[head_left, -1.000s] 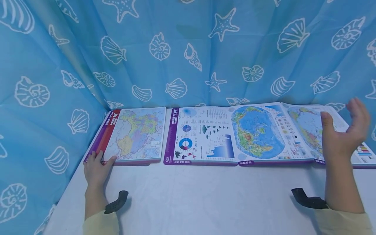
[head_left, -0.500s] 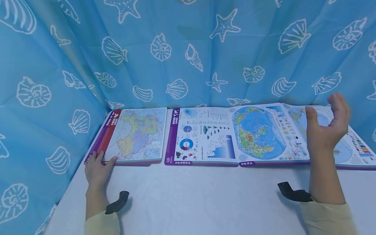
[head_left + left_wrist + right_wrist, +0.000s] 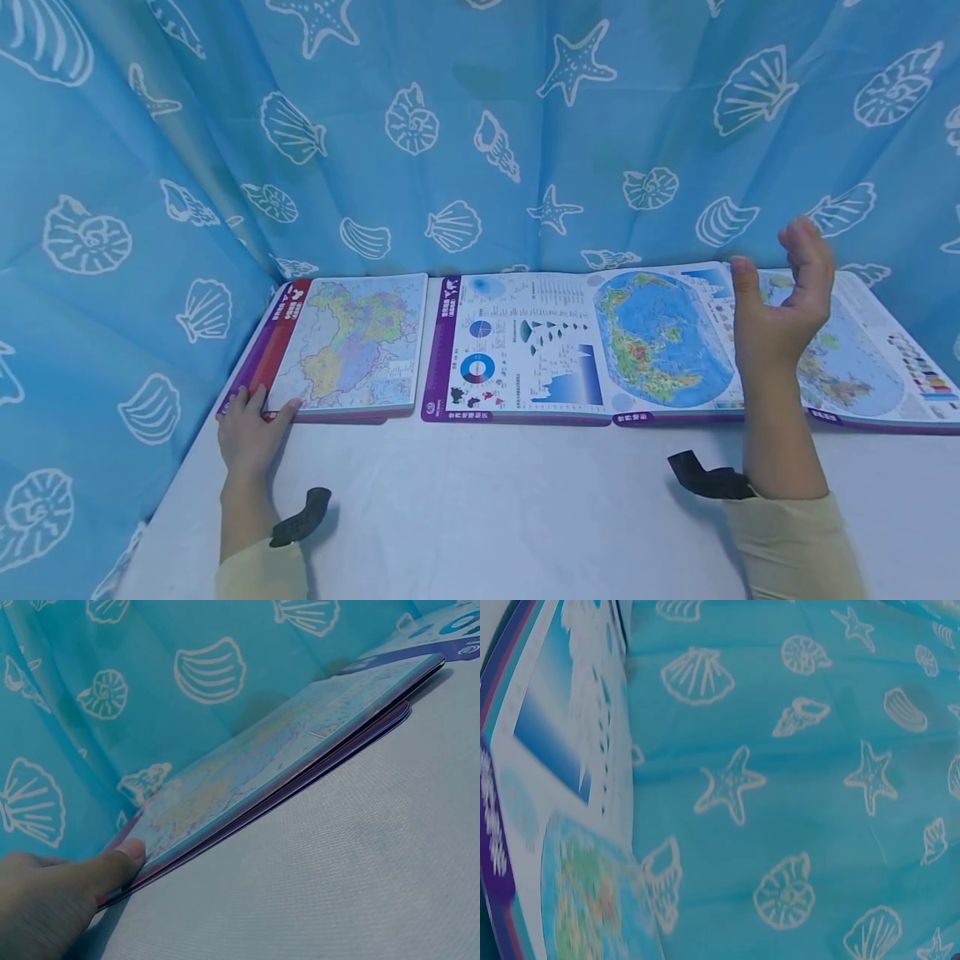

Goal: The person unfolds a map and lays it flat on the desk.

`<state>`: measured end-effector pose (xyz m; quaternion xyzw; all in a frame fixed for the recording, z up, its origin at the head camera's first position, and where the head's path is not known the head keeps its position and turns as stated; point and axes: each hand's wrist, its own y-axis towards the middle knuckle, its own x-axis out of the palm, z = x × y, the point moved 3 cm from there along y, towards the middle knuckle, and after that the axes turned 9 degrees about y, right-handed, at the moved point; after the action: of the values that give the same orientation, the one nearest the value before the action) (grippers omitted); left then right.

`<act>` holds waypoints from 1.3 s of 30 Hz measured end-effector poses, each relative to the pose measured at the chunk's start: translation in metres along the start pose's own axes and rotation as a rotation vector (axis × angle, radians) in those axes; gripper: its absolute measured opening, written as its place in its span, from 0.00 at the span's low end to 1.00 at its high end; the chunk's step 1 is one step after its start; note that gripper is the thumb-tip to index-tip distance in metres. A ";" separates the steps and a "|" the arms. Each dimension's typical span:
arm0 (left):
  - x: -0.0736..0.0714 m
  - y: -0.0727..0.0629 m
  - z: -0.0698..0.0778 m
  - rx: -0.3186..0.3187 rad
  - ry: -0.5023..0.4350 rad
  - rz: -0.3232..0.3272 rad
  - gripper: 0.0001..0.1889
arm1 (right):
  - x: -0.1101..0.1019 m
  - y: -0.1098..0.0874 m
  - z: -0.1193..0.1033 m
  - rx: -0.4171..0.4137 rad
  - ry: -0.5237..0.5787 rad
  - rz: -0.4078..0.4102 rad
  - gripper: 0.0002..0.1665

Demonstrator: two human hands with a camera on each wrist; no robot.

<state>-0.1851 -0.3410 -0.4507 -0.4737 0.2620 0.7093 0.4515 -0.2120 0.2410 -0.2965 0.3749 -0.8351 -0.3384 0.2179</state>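
A stack of map sheets, topped by a colourful China map (image 3: 352,342) with red and purple left margins, lies on the white table. My left hand (image 3: 251,429) rests on its near left corner, fingers over the margin. The thumb (image 3: 124,862) lies on the top sheet in the left wrist view. To the right stretches a long unfolded chart (image 3: 517,350) with diagrams and world maps. Above its right half my right hand (image 3: 783,325) is raised, fingers loosely bent, holding nothing. The right wrist view shows part of the chart (image 3: 592,892), but not the hand.
A blue curtain (image 3: 480,125) with white shells and starfish hangs right behind the maps and along the left side. The white table (image 3: 487,508) extends in front of them. Black curved pieces (image 3: 708,477) are worn on both wrists.
My right hand has moved left and slightly up over the chart, from its far right panel towards the blue world map. The left hand stays on the map stack's corner.
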 end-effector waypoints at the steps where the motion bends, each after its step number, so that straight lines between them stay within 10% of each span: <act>1: 0.000 0.000 0.000 -0.004 -0.001 0.001 0.46 | 0.003 -0.001 0.000 -0.007 0.011 -0.007 0.28; 39: 0.000 0.001 0.000 -0.020 -0.011 0.014 0.46 | 0.116 -0.059 -0.038 -0.092 0.299 -0.211 0.40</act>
<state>-0.1860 -0.3416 -0.4514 -0.4726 0.2556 0.7175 0.4433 -0.2327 0.1067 -0.3006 0.4962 -0.7332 -0.3378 0.3196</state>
